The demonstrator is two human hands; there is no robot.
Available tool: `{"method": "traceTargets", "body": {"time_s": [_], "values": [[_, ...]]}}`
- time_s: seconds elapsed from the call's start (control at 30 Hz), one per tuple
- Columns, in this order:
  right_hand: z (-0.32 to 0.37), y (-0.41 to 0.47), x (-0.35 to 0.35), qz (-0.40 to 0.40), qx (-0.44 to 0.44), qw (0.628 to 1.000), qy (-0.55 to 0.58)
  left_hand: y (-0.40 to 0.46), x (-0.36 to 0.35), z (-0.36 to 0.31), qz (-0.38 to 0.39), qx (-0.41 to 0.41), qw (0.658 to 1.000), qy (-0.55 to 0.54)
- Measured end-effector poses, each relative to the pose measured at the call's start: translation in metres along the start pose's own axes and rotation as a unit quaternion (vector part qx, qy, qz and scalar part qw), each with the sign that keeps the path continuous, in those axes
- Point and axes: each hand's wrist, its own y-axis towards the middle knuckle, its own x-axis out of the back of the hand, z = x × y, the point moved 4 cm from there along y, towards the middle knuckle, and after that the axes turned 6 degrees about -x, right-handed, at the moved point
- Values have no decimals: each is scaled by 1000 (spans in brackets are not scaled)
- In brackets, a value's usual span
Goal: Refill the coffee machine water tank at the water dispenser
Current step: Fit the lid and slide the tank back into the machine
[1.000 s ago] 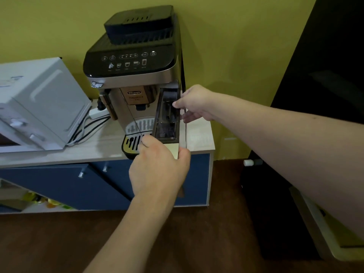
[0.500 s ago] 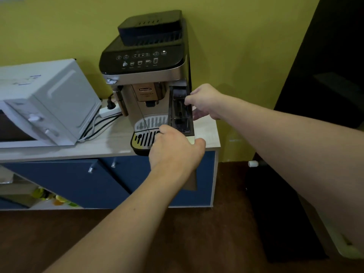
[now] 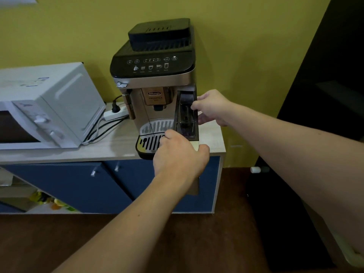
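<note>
The water tank (image 3: 186, 117) sits in the front right corner of the coffee machine (image 3: 155, 85), drawn partly forward past the machine's face, its lower front reaching over the edge of the countertop (image 3: 110, 143). That pale countertop tops a cabinet with blue doors (image 3: 78, 186), set against a yellow wall (image 3: 246, 56). A white microwave (image 3: 45, 107) stands to the left of the machine, with a power strip (image 3: 116, 113) and cables between them. The right hand (image 3: 211, 107) is closed around the tank's upper right edge. The left hand (image 3: 181, 156) is clamped on the tank's lower front, fingers curled round it, just beside the drip tray (image 3: 147, 143)
</note>
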Motion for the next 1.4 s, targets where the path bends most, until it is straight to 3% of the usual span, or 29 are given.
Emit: {"method": "traceTargets", "body": {"time_s": [0.33, 0.5, 0.7, 0.87, 1.0, 1.17, 1.4], "values": [[4, -3, 0, -21, 25, 999, -29, 5, -1, -3, -15, -8, 1000, 5], [-4, -3, -3, 8, 34, 999, 16, 4, 0, 9, -8, -9, 1000, -5], [-15, -18, -5, 12, 10, 1000, 23, 9, 3, 28, 73, -36, 994, -76], [-35, -41, -12, 62, -40, 997, 28, 9, 13, 47, 123, -129, 970, -162], [-38, -48, -18, 42, 9, 999, -17, 9, 5, 60, 134, -162, 947, -244], [-53, -59, -16, 24, 65, 998, 2, 21, -8, 61, 98, -182, 948, -242], [-53, -71, -7, 102, 103, 986, -88, 26, -11, 72, 124, -205, 936, -259]]}}
